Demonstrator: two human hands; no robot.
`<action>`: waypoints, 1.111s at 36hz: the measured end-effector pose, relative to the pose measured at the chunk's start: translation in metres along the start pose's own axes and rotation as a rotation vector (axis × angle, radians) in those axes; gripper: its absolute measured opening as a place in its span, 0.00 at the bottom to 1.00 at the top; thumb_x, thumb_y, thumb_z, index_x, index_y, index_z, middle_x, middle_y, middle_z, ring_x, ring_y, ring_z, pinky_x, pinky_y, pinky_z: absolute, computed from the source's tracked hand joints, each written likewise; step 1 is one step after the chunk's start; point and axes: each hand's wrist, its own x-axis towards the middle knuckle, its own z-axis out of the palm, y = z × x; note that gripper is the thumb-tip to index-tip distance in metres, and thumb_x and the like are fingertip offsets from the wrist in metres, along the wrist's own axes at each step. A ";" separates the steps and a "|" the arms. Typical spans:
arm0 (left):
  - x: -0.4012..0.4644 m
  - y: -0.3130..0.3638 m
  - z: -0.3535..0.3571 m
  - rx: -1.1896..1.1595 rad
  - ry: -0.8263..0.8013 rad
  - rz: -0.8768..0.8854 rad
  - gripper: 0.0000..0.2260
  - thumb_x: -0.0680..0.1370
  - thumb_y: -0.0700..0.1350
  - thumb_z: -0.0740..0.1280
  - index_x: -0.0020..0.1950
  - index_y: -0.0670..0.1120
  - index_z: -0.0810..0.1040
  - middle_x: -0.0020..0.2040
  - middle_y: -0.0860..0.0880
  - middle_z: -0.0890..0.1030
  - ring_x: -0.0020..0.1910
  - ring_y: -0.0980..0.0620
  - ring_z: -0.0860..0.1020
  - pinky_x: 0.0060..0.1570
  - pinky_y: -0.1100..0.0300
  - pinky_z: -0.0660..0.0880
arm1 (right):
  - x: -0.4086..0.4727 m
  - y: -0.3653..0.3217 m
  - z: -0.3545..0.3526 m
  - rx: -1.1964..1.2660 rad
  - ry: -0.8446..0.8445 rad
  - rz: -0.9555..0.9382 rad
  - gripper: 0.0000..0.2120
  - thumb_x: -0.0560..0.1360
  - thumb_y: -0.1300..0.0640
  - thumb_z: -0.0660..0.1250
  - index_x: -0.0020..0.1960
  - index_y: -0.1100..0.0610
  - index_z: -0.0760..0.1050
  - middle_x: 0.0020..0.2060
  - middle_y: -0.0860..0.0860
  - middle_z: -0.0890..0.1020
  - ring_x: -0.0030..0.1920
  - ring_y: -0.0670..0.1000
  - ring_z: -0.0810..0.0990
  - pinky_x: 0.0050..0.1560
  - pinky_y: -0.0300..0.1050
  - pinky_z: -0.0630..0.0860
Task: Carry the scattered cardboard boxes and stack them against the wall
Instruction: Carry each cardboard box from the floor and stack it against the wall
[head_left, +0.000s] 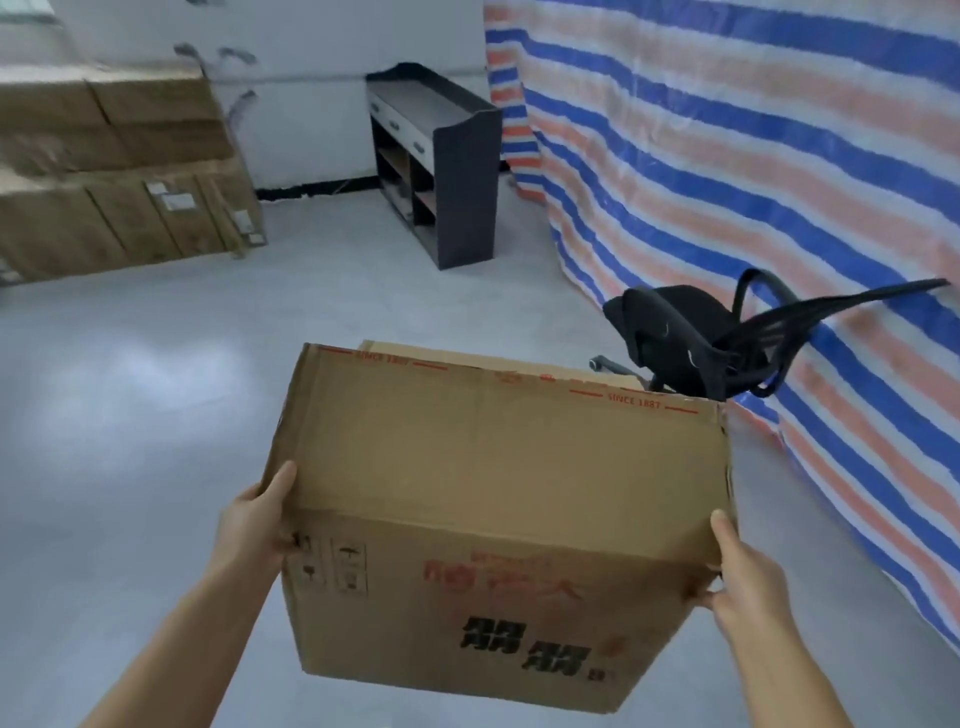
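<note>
The cardboard box (498, 514) is up off the floor (156, 415), carried out in front of the person; the left hand (260, 525) has its grip on the box's left edge, thumb laid over the top face, fingers tucked round the side out of view; the right hand (740, 571) grasps the right corner, thumb up along the edge, fingers pinching the torn cardboard there. The box tilts a little, its right side lower; printed lettering faces the carrier. The stacked boxes (119, 171) stand well beyond the carried box and to its left, against the white wall (311, 104); a dark shelf unit (436, 166) sits straight beyond it; a black office chair (691, 343) lies tipped just past its far right corner, by the striped tarpaulin (727, 156). To do this well, I'd say: level the box, shift the right grip off that ragged corner, steer left of the chair, and set it square on the stack.
</note>
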 end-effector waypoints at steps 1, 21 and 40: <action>0.012 0.009 -0.012 -0.009 0.019 0.002 0.21 0.78 0.52 0.67 0.66 0.41 0.73 0.52 0.47 0.79 0.45 0.49 0.78 0.38 0.51 0.77 | -0.003 -0.005 0.022 -0.006 -0.021 -0.002 0.16 0.76 0.47 0.67 0.45 0.60 0.71 0.41 0.56 0.74 0.53 0.64 0.76 0.58 0.73 0.70; 0.194 0.142 -0.124 -0.280 0.355 0.071 0.25 0.78 0.48 0.68 0.69 0.36 0.69 0.58 0.45 0.76 0.52 0.47 0.75 0.56 0.49 0.73 | -0.013 -0.101 0.375 -0.151 -0.380 -0.134 0.17 0.77 0.46 0.65 0.46 0.62 0.72 0.53 0.59 0.77 0.57 0.66 0.74 0.55 0.74 0.72; 0.433 0.251 -0.052 -0.419 0.465 0.019 0.21 0.77 0.49 0.68 0.66 0.38 0.73 0.43 0.52 0.78 0.40 0.54 0.76 0.36 0.50 0.74 | 0.090 -0.261 0.671 -0.324 -0.565 -0.201 0.16 0.78 0.48 0.63 0.40 0.59 0.73 0.39 0.50 0.75 0.39 0.49 0.72 0.55 0.71 0.73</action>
